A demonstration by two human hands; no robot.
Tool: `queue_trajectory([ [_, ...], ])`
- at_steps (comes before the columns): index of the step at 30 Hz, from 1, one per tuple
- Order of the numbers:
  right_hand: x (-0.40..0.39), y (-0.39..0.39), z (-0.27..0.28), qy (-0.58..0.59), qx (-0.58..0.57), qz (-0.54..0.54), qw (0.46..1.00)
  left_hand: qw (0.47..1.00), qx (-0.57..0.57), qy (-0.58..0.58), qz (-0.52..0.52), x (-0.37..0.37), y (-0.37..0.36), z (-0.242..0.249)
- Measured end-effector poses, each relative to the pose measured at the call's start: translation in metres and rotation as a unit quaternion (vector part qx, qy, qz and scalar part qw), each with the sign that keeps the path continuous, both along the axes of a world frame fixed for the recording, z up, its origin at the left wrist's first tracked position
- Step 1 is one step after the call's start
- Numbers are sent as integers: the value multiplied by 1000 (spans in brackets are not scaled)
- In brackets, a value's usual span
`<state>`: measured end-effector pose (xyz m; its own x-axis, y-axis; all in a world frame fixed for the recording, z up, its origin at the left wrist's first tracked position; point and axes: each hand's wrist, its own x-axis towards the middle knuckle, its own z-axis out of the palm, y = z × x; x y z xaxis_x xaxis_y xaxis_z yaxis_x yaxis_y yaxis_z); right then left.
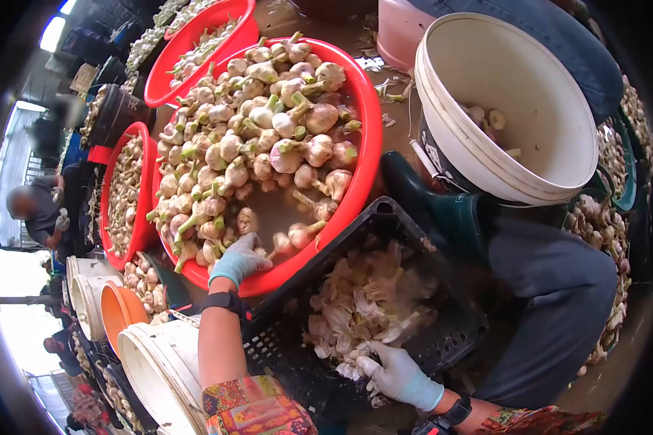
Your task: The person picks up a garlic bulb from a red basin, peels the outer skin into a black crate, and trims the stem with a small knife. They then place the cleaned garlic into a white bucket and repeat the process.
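Note:
My left hand [239, 262], in a pale glove, reaches over the rim of a large red basin [374, 138]. Its fingers are apart beside a garlic bulb [247, 220]; their far tips are partly hidden. Many garlic bulbs with trimmed stems fill the basin around some murky water. My right hand [399, 377], also gloved, is closed at the near side of a black crate [457, 330]. Dry garlic skins [370, 297] are heaped in that crate, and pale skin lies against the fingertips. What the right fingers hold is hidden.
A white bucket [508, 167] with a few garlic bulbs inside stands at the right, by a dark green boot [435, 203]. More red basins [127, 196], an orange tub [120, 308] and white buckets [163, 370] stand at the left. Another person [43, 210] is in the background.

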<state>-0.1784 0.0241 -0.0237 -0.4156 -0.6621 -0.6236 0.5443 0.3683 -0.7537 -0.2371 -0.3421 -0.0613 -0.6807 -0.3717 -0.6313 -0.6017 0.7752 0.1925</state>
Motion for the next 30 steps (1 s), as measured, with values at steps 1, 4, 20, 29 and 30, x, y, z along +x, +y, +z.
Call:
queue_trajectory([
  [1, 0, 0, 2, -32, -9, -20, 999, 1000, -14, -11, 19, -2, 7, 8],
  [4, 7, 5, -4, -9, -48, -39, 998, 977, 107, 113, 147, 13, 14, 34],
  [20, 58, 36, 56, 340, -103, 294, 887, 413, 455, 513, 599, 254, 316, 90],
  [29, 76, 40, 22, 235, -205, 163, 936, 461, 436, 523, 569, 263, 316, 82],
  [30, 77, 36, 10, 178, -242, 128, 945, 461, 435, 518, 574, 267, 314, 79],
])
